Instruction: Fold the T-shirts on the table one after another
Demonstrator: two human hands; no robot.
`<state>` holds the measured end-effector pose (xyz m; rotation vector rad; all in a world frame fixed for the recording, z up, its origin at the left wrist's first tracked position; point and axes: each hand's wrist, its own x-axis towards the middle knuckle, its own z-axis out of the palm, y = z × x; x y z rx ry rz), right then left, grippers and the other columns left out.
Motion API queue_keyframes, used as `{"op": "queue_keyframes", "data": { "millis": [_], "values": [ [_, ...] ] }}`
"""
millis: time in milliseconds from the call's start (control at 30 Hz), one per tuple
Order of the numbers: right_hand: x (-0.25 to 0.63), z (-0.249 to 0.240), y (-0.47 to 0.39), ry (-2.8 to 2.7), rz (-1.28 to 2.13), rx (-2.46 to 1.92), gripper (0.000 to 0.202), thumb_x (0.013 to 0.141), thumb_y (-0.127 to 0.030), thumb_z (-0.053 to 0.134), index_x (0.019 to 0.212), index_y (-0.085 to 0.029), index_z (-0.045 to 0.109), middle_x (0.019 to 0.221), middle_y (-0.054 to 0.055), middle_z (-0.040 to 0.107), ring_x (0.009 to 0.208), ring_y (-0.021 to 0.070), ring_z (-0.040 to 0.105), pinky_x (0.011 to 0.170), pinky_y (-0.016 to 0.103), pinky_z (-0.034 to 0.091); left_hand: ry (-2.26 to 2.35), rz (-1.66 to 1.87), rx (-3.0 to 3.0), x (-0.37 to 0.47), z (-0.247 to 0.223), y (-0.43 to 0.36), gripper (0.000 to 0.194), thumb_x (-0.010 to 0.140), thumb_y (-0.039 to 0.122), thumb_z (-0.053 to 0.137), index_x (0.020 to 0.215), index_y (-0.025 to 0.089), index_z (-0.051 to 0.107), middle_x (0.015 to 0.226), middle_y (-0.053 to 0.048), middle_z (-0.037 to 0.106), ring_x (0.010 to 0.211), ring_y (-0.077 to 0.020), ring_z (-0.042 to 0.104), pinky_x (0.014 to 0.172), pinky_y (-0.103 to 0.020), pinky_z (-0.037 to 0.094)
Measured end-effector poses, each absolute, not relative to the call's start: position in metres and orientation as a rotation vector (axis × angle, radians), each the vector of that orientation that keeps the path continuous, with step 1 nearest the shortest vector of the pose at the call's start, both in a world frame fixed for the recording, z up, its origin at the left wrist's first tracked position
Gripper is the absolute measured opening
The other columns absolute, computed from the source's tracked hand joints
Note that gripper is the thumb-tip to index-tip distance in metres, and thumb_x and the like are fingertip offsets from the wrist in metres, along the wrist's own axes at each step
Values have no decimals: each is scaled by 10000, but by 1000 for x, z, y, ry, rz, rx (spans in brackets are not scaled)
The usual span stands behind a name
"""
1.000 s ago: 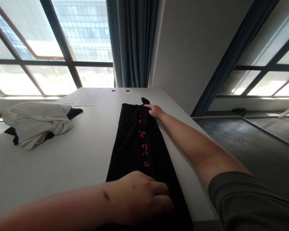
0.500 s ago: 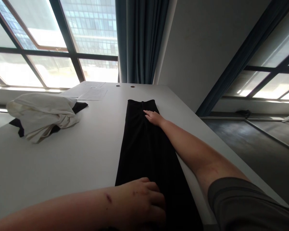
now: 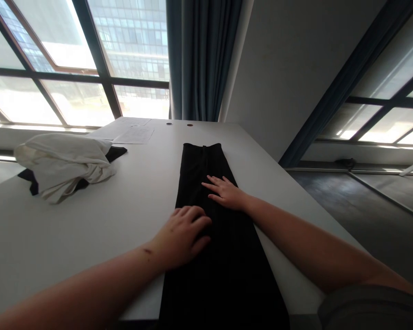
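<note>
A pair of black trousers point(image 3: 223, 275) lies lengthwise on the white table point(image 3: 124, 229), its waistband at the far end and its lower part running out of view toward me. My right hand point(image 3: 227, 192) rests on the upper part with fingers spread over the cloth. Nearer to me, my left hand point(image 3: 184, 236) is over the left edge of the trousers, fingers bent and apart, holding nothing that I can see. Whether its fingertips touch the cloth cannot be made out.
A crumpled off-white garment point(image 3: 65, 160) with black cloth under it lies on the left of the table. Paper sheets point(image 3: 134, 134) lie at the far end, near two round holes in the tabletop. A blue curtain point(image 3: 203, 59) and windows stand beyond.
My left hand has moved forward, away from me, along the trousers, and its fingers have loosened. My right hand has slid back toward me from near the waistband, fingers now more spread.
</note>
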<state>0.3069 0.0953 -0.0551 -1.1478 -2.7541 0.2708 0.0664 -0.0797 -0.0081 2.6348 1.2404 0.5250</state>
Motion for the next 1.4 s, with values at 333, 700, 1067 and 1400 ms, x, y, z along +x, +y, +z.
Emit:
{"op": "queue_keyframes", "data": {
  "millis": [333,700,1067,1400],
  "values": [
    [350,-72,184,-2156,274,-1629,544,1051,-540,394,1499,-309,597,1541,62,570,1488,301,467,1287,563,285,1857,376,2208,20,-38,66,561,1091,538,300,1614,369,413,1686,-20,404,1591,-288,280,1295,-506,185],
    [338,-76,256,-2130,289,-1751,554,981,-361,443,1495,-264,627,1478,34,630,1374,293,591,1241,447,405,1974,283,2199,30,-50,176,586,1087,426,308,1625,210,398,1696,-102,368,1590,-242,290,1302,-492,180],
    [311,-71,324,-2157,313,-1757,555,999,-286,432,1533,-266,582,1556,27,558,1423,285,543,1250,440,380,2067,269,2199,6,-51,246,573,1094,434,307,1627,251,410,1691,-61,390,1570,-238,337,1298,-438,212],
    [311,-57,319,-2189,286,-1642,517,1025,-245,418,1504,-189,606,1575,62,536,1465,225,493,1269,352,342,2002,504,2170,-7,-51,258,662,1051,480,427,1679,325,286,1712,-68,346,1534,-277,407,1271,-453,302]
  ]
}}
